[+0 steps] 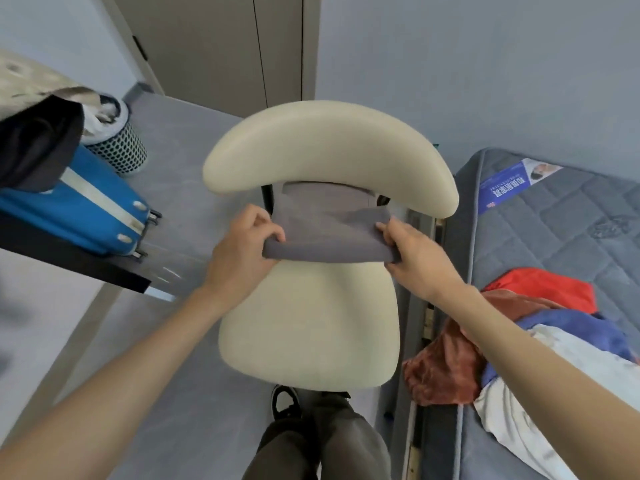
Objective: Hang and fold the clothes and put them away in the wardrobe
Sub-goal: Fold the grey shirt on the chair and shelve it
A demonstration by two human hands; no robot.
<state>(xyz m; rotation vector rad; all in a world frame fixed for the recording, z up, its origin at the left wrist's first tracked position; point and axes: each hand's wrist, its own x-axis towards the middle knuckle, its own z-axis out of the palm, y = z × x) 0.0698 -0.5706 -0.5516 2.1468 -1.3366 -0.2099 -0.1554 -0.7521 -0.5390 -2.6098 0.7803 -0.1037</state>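
**Head view: grey cloth (325, 237) held over the chair (308, 323)**

The left hand (247, 237) pinches one end of the cloth and the right hand (412, 251) pinches the other. Its long axis runs straight across between them, so neither hand is nearer, and it sits above the back of the chair seat. More clothes (540, 289) lie heaped on the bed (554, 230), nearer the right hand.

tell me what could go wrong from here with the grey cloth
1. The left hand and right hand pinch only the ends of the grey cloth, so its fold may sag open in the middle.
2. The rust garment overhangs the mattress edge and may slide to the floor.
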